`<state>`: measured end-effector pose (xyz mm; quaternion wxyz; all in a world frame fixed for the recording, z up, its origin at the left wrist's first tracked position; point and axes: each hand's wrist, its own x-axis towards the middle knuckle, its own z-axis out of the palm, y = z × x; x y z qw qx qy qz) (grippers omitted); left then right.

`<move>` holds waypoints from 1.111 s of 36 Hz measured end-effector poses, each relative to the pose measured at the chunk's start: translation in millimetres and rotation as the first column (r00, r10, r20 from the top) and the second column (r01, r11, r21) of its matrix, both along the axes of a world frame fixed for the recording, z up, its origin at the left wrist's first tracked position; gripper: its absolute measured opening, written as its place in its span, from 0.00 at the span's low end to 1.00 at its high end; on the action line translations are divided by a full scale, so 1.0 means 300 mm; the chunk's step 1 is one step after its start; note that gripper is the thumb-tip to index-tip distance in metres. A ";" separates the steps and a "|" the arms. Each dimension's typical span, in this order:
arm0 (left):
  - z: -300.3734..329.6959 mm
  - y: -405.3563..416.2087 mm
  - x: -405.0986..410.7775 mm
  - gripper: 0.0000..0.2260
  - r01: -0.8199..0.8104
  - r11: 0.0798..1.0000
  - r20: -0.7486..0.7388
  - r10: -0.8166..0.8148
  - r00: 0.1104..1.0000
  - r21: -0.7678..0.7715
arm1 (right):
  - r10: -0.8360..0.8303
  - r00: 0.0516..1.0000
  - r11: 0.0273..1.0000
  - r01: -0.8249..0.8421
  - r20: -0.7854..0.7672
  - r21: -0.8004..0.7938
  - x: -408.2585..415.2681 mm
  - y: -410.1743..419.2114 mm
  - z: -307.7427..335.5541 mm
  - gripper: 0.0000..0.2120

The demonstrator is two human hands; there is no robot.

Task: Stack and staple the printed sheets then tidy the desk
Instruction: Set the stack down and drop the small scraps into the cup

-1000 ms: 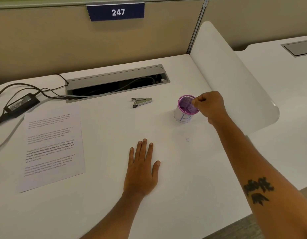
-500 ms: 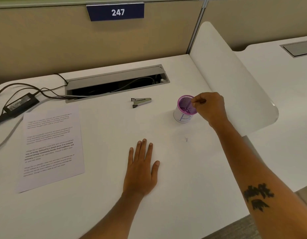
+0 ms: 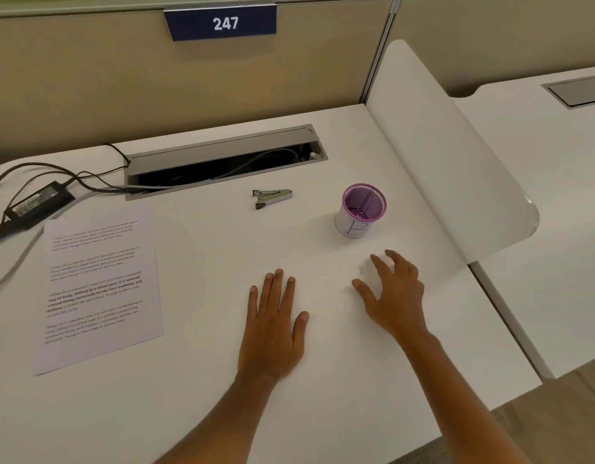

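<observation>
The printed sheets (image 3: 100,286) lie as one neat pile on the left of the white desk (image 3: 202,396). A small metal stapler (image 3: 272,197) rests near the back, in front of the cable tray. To its right stands a purple mesh cup (image 3: 362,209) with a white wrap. My left hand (image 3: 274,326) lies flat on the desk, palm down, fingers apart. My right hand (image 3: 395,293) hovers low in front of the cup, fingers spread and empty, right beside a tiny dark speck (image 3: 361,271) on the desk.
An open grey cable tray (image 3: 222,159) runs along the back. A black power adapter (image 3: 38,202) with cables sits at the far left. A white curved divider (image 3: 450,169) borders the desk on the right, and a beige partition with a 247 sign (image 3: 222,23) stands behind.
My right hand has left the rim of the purple cup, drawn back toward me and opened over the desk near the speck. My left hand has stayed flat.
</observation>
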<state>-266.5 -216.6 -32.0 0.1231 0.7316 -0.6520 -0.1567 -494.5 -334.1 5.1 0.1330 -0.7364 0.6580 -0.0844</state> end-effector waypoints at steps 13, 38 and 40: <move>-0.007 0.001 -0.001 0.31 -0.004 1.000 -0.011 0.004 1.000 -0.017 | 0.120 0.980 0.990 -0.107 -0.159 0.093 0.049 0.060 -0.073 0.37; -0.010 0.001 -0.001 0.31 -0.003 1.000 -0.012 0.003 1.000 -0.014 | 0.051 0.972 0.996 -0.033 0.229 -0.079 0.013 -0.070 -0.075 0.17; -0.009 0.000 -0.002 0.31 -0.003 1.000 -0.010 0.003 1.000 -0.016 | 0.102 0.962 0.993 -0.082 0.252 -0.088 0.006 -0.104 -0.074 0.14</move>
